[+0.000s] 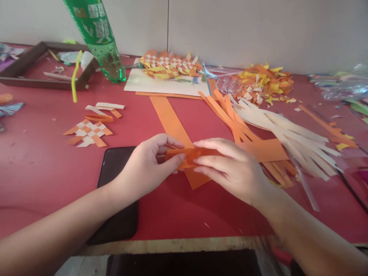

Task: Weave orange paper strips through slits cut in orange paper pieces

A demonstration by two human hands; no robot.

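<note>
An orange paper strip (188,156) is held level between my two hands over the red table. My left hand (155,161) pinches its left end, thumb in front and fingers curled behind. On the other end, the fingers of my right hand (230,163) press together over the paper. Beneath them lies a long flat orange paper strip (169,119), slanting across the table. A wide orange strip (264,150) sticks out beyond my right hand; its link to the held paper is hidden. A black phone (117,207) rests under my left wrist.
A woven paper fish (90,132) lies left, more woven pieces (169,63) on a white board (138,84). Cut orange strips (230,115) and cream strips (293,130) fan out right, near paper scraps (264,82). A green bottle (100,42) stands by a brown tray (37,82).
</note>
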